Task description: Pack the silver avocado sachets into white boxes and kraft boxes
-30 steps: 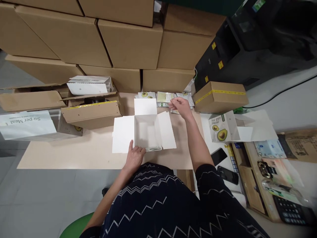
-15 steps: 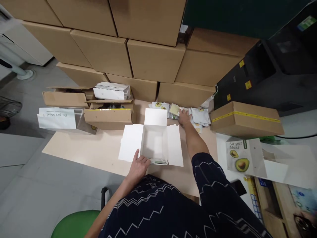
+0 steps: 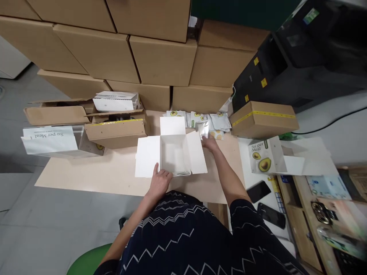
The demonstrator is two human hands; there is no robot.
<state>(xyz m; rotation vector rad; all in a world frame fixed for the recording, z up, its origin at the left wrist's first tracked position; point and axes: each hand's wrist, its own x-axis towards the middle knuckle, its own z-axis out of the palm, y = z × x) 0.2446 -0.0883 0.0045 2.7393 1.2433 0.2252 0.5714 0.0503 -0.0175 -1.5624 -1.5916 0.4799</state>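
Note:
A white cardboard box [image 3: 148,156] stands open in front of me, its flaps folded outward. My left hand [image 3: 159,180] grips its near left edge, with the index finger stretched along the left flap. Something with green print [image 3: 182,173] shows at the box's near inner edge; I cannot make out what it is. To the right of the box, my right hand [image 3: 210,143] pinches a shiny silver packet [image 3: 203,128]. Behind that hand, against the cartons, lies a row of white packets [image 3: 220,121], several with avocado prints.
Large brown cartons [image 3: 163,57] are stacked behind the table [image 3: 94,175]. Open boxes [image 3: 116,133] stand on the left. A taped carton [image 3: 265,119], a Su-per Meal box [image 3: 262,156] and two phones [image 3: 271,215] are on the right, below a black machine [image 3: 266,72].
My right hand has drawn back from the packet row towards me, now with a silver packet in it. My left hand stays on the box edge. The view has shifted right.

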